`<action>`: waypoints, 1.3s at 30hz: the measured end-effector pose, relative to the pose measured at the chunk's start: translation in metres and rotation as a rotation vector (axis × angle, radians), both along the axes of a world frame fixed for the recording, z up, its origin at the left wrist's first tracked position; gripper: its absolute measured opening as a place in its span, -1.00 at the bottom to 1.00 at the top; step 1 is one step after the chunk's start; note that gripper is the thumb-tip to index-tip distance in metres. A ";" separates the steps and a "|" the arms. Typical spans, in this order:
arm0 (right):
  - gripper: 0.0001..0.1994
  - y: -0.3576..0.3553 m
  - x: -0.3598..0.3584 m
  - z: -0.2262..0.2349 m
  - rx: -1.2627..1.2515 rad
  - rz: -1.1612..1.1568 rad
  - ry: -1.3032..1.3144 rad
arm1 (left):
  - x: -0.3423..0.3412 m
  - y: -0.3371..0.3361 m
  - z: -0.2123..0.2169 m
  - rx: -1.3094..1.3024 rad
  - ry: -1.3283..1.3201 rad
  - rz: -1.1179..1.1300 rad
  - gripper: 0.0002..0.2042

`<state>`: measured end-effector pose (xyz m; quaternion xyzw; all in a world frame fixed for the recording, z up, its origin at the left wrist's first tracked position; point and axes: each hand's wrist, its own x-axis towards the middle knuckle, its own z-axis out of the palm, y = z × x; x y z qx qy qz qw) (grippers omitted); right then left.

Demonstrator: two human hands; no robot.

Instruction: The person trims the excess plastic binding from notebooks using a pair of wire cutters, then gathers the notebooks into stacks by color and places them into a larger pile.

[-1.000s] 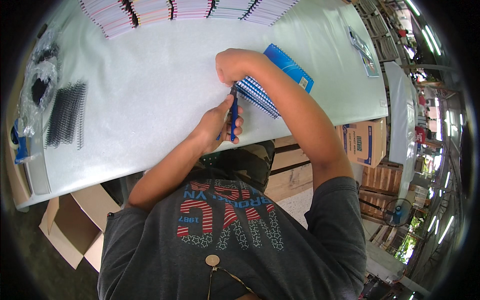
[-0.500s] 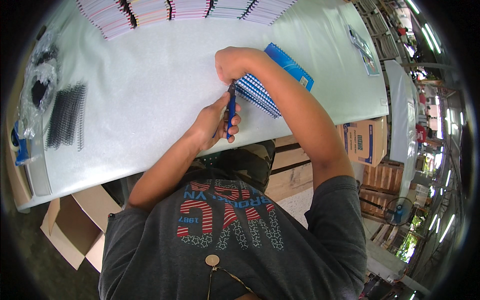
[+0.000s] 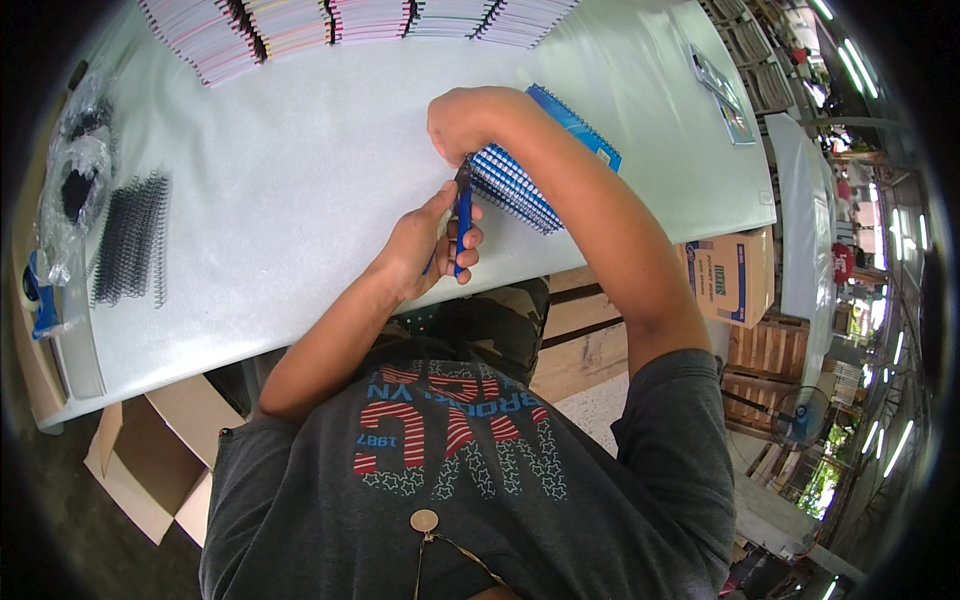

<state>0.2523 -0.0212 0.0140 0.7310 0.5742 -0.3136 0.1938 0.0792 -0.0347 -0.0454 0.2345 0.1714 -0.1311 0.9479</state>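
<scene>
Just above frame centre, blue-handled pliers [image 3: 464, 218] were clamped in the fingers of the left hand [image 3: 415, 245]; the right hand [image 3: 462, 122] was placed higher, beside blue notebooks [image 3: 515, 190]. Whether its fingers were closed could not be told.

Desk [image 3: 280, 190] broad, under pale, glossy, faintly wrinkled cover. Dark floor [image 3: 65, 490] at lower left. Second pale-covered surface [image 3: 800, 220] along right. Below it, slatted brown woodwork [image 3: 768, 346] and round fan [image 3: 803, 418]. Far right: strip lights [image 3: 860, 68] glowing white, dark roof beams [image 3: 918, 370], bright patch of greenery [image 3: 822, 490].
</scene>
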 end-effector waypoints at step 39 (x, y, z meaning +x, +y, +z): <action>-0.84 -0.005 -0.002 0.013 0.125 -0.004 0.064 | 0.004 0.003 -0.019 -0.253 -0.335 -0.055 -0.49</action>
